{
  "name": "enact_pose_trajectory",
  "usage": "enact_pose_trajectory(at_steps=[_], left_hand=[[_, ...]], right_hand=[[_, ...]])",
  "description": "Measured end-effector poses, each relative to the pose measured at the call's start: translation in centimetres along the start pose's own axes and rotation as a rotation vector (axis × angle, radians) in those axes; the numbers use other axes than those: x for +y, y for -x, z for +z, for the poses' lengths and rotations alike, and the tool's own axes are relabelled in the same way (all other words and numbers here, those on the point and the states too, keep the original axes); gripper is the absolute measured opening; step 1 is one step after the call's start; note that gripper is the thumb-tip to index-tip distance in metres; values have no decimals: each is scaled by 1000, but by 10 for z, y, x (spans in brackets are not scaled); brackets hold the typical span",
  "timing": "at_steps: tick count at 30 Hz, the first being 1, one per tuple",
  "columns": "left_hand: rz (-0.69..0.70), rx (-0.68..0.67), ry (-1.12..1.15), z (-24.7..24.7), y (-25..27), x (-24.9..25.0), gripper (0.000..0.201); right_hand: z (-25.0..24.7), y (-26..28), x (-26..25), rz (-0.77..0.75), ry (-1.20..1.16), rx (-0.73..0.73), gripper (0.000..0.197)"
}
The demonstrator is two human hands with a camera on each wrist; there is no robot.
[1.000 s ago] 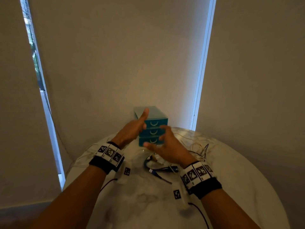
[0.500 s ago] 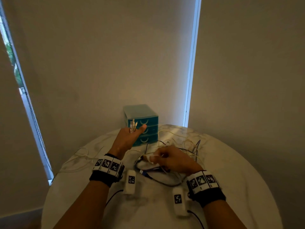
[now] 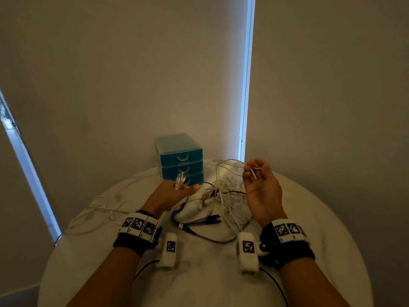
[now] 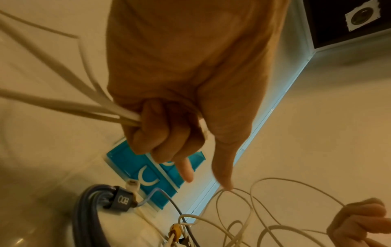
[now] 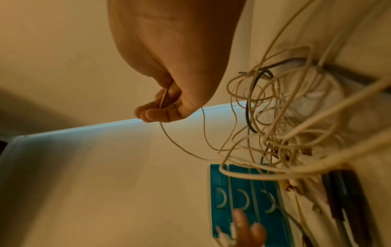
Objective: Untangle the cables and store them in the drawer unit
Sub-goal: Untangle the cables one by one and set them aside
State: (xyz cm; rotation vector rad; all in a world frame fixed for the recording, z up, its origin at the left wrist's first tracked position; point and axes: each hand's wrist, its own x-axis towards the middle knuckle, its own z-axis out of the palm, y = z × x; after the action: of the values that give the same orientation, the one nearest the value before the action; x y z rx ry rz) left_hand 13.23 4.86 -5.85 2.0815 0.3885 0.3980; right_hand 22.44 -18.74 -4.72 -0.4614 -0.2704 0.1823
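Note:
A teal three-drawer unit (image 3: 180, 158) stands at the back of the round white table (image 3: 332, 218), all drawers closed. In front of it lies a tangle of white cables (image 3: 225, 193) mixed with a dark blue-grey cable (image 3: 199, 222). My left hand (image 3: 177, 191) is held above the table and grips a bunch of white cable ends (image 4: 101, 107), whose plugs (image 3: 179, 180) stick up past my fingers. My right hand (image 3: 257, 173), raised at the right, pinches a thin white cable (image 5: 164, 98) that loops down into the tangle.
More white cable (image 3: 97, 209) trails over the table's left side. A grey connector block (image 4: 122, 198) sits on the dark cable bundle. Blinds hang close behind the table, with bright window gaps at left and right.
My right hand has lifted off the tangle and swung right and up, drawing a thin white cable with it. My left hand still holds its cable ends. The head view has tilted down.

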Motion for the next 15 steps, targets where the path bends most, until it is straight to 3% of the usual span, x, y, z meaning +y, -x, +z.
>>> enact_pose_trajectory(at_steps=[6, 10, 13, 15], left_hand=[[-182, -147, -334, -9, -12, -21, 54], [-262, -128, -496, -14, -9, -24, 74], [-256, -62, -475, -19, -6, -20, 59], [-179, 82, -328, -21, -4, -15, 36]], right_hand=[[1, 2, -4, 50, -200, -80, 27], [1, 2, 0, 124, -20, -76, 35], [-3, 1, 10, 218, 170, -9, 39], [-3, 3, 15, 235, 301, 75, 36]])
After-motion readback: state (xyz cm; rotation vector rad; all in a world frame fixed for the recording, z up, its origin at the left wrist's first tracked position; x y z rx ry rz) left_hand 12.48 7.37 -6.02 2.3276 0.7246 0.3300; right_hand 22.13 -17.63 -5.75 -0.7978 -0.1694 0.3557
